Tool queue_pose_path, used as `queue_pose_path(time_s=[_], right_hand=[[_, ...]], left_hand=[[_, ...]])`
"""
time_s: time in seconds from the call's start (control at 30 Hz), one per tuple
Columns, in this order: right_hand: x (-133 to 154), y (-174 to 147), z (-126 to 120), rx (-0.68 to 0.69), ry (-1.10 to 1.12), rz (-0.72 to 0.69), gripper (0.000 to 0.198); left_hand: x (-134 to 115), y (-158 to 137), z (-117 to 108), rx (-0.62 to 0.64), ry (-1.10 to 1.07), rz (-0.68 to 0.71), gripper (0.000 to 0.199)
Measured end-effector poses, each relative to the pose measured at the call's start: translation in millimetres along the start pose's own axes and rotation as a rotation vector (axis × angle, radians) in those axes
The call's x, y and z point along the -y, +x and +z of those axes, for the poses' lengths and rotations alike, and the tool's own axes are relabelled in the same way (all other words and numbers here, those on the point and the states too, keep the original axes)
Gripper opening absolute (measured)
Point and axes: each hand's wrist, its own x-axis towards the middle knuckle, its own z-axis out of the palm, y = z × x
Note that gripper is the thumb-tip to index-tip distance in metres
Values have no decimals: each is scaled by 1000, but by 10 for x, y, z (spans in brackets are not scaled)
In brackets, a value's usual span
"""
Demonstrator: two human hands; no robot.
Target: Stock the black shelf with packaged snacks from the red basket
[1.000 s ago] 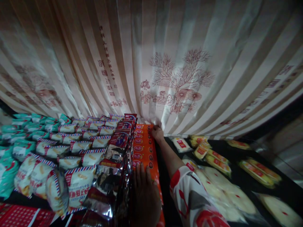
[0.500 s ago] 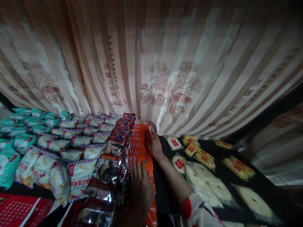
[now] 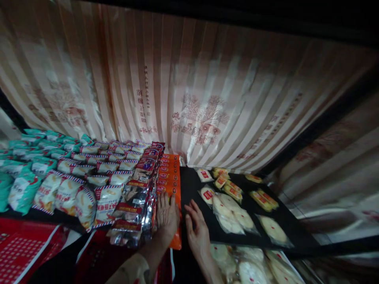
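Note:
Orange packets (image 3: pixel 167 173) lie overlapped in a narrow column on the black shelf (image 3: pixel 189 181). My left hand (image 3: pixel 166 213) rests flat on them, fingers stretched toward the back. Just right of the column, my right hand (image 3: pixel 197 232) hovers over or lightly touches the black surface, its fingers apart and nothing in it. Against the left side of the orange packets runs a row of dark red and clear shiny packets (image 3: pixel 134 201). Which packet lies under my left palm is hidden.
Farther left stand rows of white striped snack bags (image 3: pixel 108 197) and teal bags (image 3: pixel 25 189). Flat round breads in clear bags (image 3: pixel 233 213) and yellow packs (image 3: pixel 232 191) lie to the right. Below are red crates (image 3: pixel 26 244) and more bagged breads (image 3: pixel 251 268). A pleated curtain (image 3: pixel 166 79) closes the back.
My right hand has come off the far end of the orange packets and moved toward me, to their right side. My left hand stays on the column. The view has shifted.

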Motion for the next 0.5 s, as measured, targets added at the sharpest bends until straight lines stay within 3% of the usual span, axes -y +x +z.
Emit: queue_pose_path(time_s=[0.23, 0.4, 0.5], right_hand=[[-137, -810, -434, -18, -10, 106, 35], [-110, -1081, -554, -25, -33, 117, 38], [-40, -1166, -522, -39, -37, 101, 37]], left_hand=[[-88, 81, -234, 111, 63, 40, 37], [-145, 130, -414, 271, 24, -13, 40], [-138, 48, -500, 239, 15, 11, 45]])
